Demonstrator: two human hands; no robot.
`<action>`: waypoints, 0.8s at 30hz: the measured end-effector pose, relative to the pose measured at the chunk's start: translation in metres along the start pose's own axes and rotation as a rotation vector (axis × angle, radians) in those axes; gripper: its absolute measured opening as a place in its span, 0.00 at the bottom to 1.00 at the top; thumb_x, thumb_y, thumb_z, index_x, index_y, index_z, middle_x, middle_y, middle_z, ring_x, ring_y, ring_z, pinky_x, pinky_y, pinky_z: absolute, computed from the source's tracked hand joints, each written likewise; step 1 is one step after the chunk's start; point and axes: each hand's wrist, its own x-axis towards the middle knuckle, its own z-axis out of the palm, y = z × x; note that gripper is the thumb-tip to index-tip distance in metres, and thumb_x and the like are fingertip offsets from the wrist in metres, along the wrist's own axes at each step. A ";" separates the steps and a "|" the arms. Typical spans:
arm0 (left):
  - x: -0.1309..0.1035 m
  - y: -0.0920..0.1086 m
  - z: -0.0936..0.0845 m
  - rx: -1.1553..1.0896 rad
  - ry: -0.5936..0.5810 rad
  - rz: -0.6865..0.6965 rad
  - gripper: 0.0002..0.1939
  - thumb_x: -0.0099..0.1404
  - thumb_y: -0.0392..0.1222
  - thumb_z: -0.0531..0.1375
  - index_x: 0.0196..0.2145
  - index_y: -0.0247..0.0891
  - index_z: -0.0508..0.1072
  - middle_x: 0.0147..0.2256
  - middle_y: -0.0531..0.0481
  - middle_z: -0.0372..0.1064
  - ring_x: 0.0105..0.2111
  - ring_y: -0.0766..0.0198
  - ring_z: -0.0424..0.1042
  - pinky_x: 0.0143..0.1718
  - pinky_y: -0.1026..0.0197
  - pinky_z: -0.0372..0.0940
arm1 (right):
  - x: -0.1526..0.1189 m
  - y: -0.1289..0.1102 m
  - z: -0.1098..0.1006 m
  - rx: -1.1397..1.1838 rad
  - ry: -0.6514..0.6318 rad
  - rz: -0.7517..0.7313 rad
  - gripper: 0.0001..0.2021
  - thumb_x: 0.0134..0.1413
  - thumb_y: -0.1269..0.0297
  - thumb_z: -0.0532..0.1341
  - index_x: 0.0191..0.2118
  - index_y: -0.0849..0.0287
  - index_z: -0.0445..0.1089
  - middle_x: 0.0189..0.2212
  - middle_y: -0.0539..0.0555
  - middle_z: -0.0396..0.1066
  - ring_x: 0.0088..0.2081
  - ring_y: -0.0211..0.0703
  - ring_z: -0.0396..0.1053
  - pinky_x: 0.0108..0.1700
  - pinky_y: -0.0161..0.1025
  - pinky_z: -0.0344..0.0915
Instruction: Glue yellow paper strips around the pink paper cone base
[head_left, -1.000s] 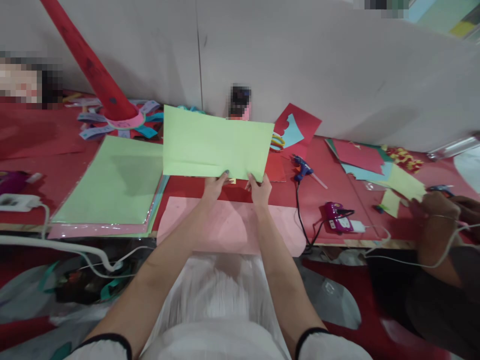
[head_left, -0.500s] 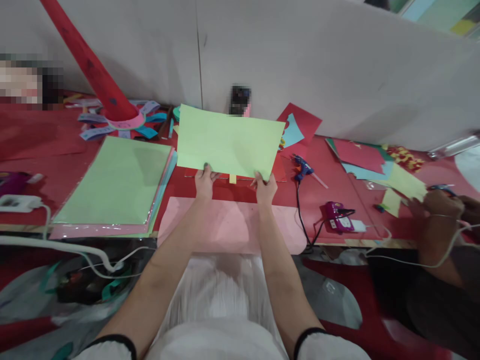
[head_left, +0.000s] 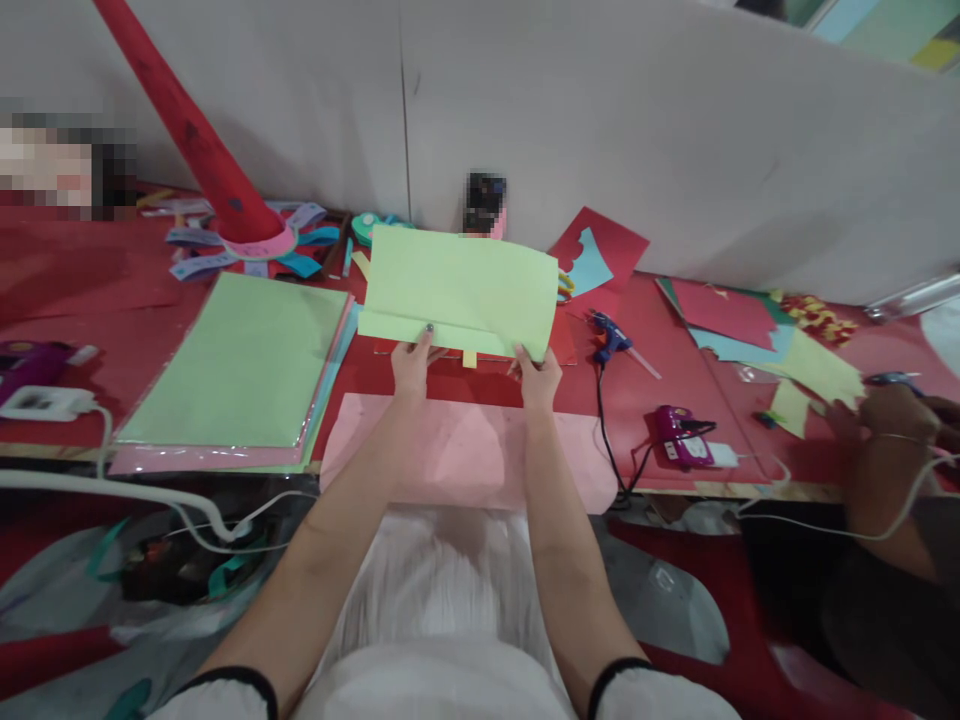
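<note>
Above red table (head_left: 705, 385), hands (head_left: 410, 370) pinch green sheet (head_left: 461, 280) by near edge; strip there now creased, previously smooth.

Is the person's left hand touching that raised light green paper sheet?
Touching. In the head view, the left hand has its thumb on the front of the raised light green paper sheet, near its lower edge.

Held sheet (head_left: 461, 280) — smooth, matt paper; glue gun (head_left: 610, 337) — plastic

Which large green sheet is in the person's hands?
The light-green sheet held at its lower edge by the left hand and right hand; the other green sheet lies atop the stack farther left.
</note>
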 end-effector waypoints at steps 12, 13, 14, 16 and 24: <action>0.006 0.008 -0.009 0.072 0.016 0.094 0.12 0.53 0.44 0.65 0.31 0.33 0.73 0.29 0.48 0.71 0.29 0.63 0.75 0.41 0.54 0.74 | 0.009 0.011 -0.006 0.126 0.189 0.078 0.18 0.41 0.48 0.63 0.31 0.58 0.64 0.18 0.44 0.65 0.19 0.31 0.63 0.19 0.30 0.57; 0.007 0.009 -0.010 0.098 0.015 0.099 0.11 0.52 0.43 0.66 0.32 0.33 0.73 0.30 0.47 0.72 0.30 0.62 0.75 0.40 0.54 0.74 | 0.010 0.013 -0.007 0.140 0.209 0.084 0.18 0.41 0.48 0.63 0.30 0.58 0.64 0.19 0.44 0.65 0.19 0.32 0.63 0.18 0.30 0.57; 0.007 0.010 -0.012 0.128 0.017 0.101 0.11 0.51 0.41 0.66 0.32 0.33 0.73 0.31 0.47 0.73 0.31 0.60 0.75 0.40 0.53 0.74 | 0.011 0.015 -0.007 0.152 0.228 0.093 0.18 0.40 0.49 0.64 0.30 0.58 0.64 0.19 0.44 0.65 0.19 0.32 0.63 0.18 0.30 0.57; 0.009 0.015 -0.016 0.185 0.025 0.093 0.12 0.48 0.37 0.67 0.33 0.33 0.74 0.32 0.45 0.74 0.31 0.58 0.76 0.39 0.53 0.74 | 0.014 0.019 -0.009 0.154 0.235 0.122 0.17 0.37 0.50 0.65 0.28 0.58 0.64 0.18 0.44 0.65 0.19 0.32 0.62 0.18 0.31 0.59; 0.034 0.046 -0.058 0.394 -0.146 0.035 0.08 0.46 0.33 0.66 0.27 0.33 0.73 0.25 0.49 0.73 0.26 0.62 0.74 0.29 0.59 0.74 | 0.018 0.022 -0.027 0.108 -0.064 0.197 0.16 0.35 0.54 0.67 0.26 0.59 0.66 0.17 0.43 0.65 0.19 0.32 0.64 0.21 0.31 0.63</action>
